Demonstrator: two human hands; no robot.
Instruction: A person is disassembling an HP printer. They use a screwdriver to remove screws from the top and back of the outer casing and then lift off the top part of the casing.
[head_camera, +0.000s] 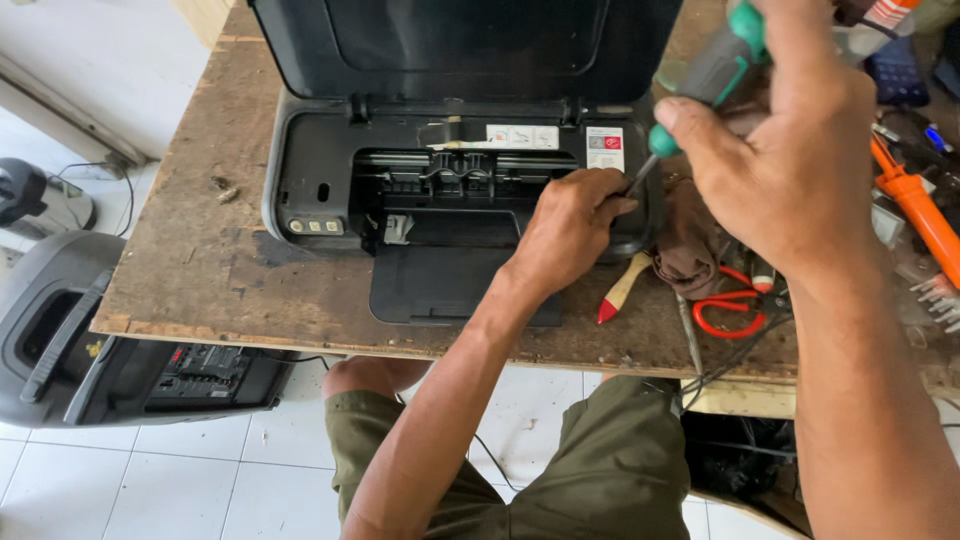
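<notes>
— Screwdriver (700, 85) first: where's it sitting?

— High on the right, green-and-grey handle up at about one o'clock, thin shaft slanting down toward seven o'clock. So the long axis runs upper right to lower left, tip aimed at the right end of the printer (450, 190).

— And the hands?

— Right hand (790, 150) is wrapped shut around the handle, thumb pressed along the green collar. Left hand (570, 225) lies just below the tip, at seven o'clock from it, fingers curled down onto the printer's right inner edge. Whether it pinches anything, I can't tell; the fingertips are hidden.

— Which one's nearer the business end?

— The left, right beside the tip. The right is up at the far end of the tool.

— Printer itself?

— Black, lid (460, 40) raised at twelve o'clock, front tray folded out toward six, sitting mid-counter (190, 270).

— Around it?

— At four o'clock from the left hand: a brush (622, 288) with a red tip, a brown rag (690, 245), red scissors (735, 310). Orange tool (915, 205) at three o'clock, well apart.
</notes>
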